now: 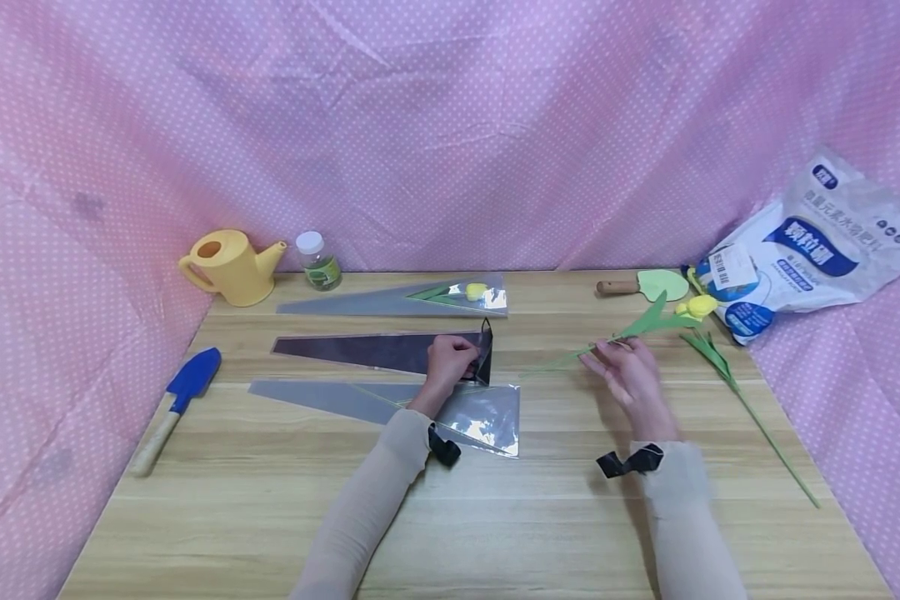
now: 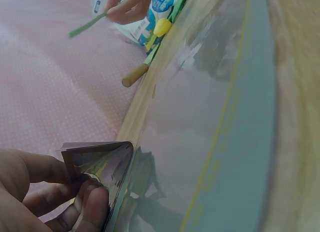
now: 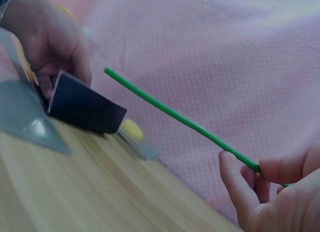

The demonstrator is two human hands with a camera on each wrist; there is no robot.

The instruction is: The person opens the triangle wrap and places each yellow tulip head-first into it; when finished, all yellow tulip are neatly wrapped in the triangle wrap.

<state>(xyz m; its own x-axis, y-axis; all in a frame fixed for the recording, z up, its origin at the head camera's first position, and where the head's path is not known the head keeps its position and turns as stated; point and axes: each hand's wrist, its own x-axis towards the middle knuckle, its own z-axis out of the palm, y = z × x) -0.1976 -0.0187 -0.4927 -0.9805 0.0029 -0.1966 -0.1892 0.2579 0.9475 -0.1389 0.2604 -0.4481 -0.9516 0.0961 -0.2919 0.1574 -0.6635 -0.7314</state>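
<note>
My left hand (image 1: 450,365) pinches the mouth of a dark, tapered flower sleeve (image 1: 360,350). In the left wrist view, the lifted edge (image 2: 95,146) stands up and the mouth gapes. My right hand (image 1: 630,379) pinches the green stem (image 3: 165,107) of an artificial yellow tulip (image 1: 648,321) between thumb and fingers. The stem's free end points left toward the sleeve and is apart from it. A second tulip (image 1: 765,425) lies on the table at the right. In the head view, yellow blooms overlap near the leaves, so I cannot tell which belongs to which.
Clear sleeves lie before (image 1: 487,417) and behind (image 1: 345,305) the dark one; the rear holds a yellow tulip (image 1: 476,292). Around them are a watering can (image 1: 236,271), a jar (image 1: 321,267), a blue trowel (image 1: 192,375), a green trowel (image 1: 662,285) and a white bag (image 1: 817,250).
</note>
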